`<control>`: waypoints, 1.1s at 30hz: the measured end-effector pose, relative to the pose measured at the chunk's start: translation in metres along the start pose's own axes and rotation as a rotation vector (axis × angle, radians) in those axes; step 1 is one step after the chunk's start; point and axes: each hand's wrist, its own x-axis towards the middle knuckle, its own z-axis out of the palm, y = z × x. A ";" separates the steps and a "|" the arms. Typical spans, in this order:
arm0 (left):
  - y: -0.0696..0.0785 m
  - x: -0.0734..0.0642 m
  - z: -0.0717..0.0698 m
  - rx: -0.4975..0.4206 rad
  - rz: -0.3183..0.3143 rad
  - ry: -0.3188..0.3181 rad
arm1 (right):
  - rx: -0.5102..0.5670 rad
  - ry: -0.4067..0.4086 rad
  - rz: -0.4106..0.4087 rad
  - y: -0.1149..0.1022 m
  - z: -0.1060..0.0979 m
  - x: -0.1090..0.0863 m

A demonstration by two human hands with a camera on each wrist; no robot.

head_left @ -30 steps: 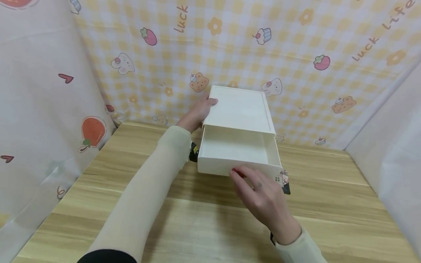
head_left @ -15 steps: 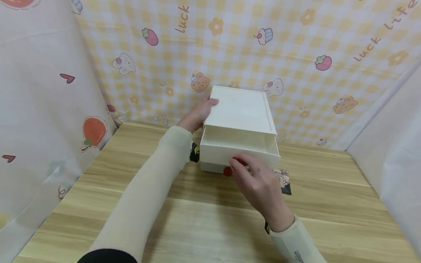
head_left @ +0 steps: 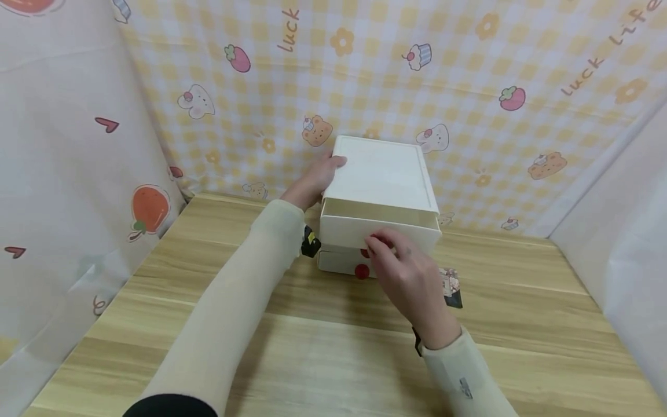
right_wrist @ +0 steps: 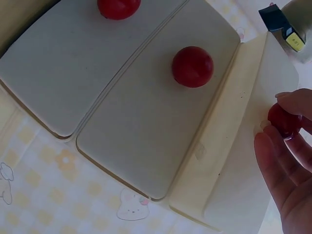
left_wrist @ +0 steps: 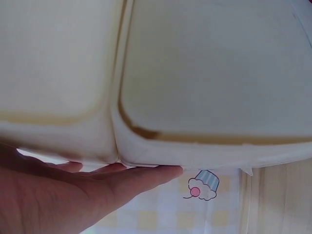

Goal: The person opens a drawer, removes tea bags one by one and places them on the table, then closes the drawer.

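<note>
A white drawer cabinet [head_left: 383, 174] stands on the wooden table, its top drawer [head_left: 341, 231] partly pulled out. My right hand [head_left: 409, 272] pinches that drawer's red round knob [right_wrist: 284, 121] between thumb and fingertips. Below it, a closed drawer front [head_left: 339, 263] carries another red knob [head_left: 362, 271]. In the right wrist view, a lower knob [right_wrist: 118, 7] also shows. My left hand [head_left: 316, 176] rests against the cabinet's left side near the back, with its thumb on the top edge. The left wrist view shows its fingers [left_wrist: 141, 180] lying straight along the side panel [left_wrist: 214, 73].
A small printed card [head_left: 451, 288] lies on the table [head_left: 521, 324] right of the cabinet. Behind stands a yellow-checked cloth backdrop [head_left: 271, 104], with white cloth on both sides. A black piece with a yellow mark [head_left: 311, 241] shows beside my left wrist.
My right hand has moved away from me, and the top drawer has slid further into the cabinet. The lower drawer's front and knob have come into view. My left hand stays in place.
</note>
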 end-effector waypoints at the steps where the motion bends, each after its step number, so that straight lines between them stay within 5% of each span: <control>1: 0.000 0.000 0.000 0.000 0.000 0.001 | 0.001 -0.012 0.010 0.001 0.001 0.001; 18: 0.000 0.003 0.000 0.017 -0.004 -0.007 | -0.022 -0.031 0.058 0.013 0.014 0.009; 33: -0.002 0.004 -0.001 0.006 -0.012 -0.018 | 0.074 -0.069 0.180 0.016 0.019 0.016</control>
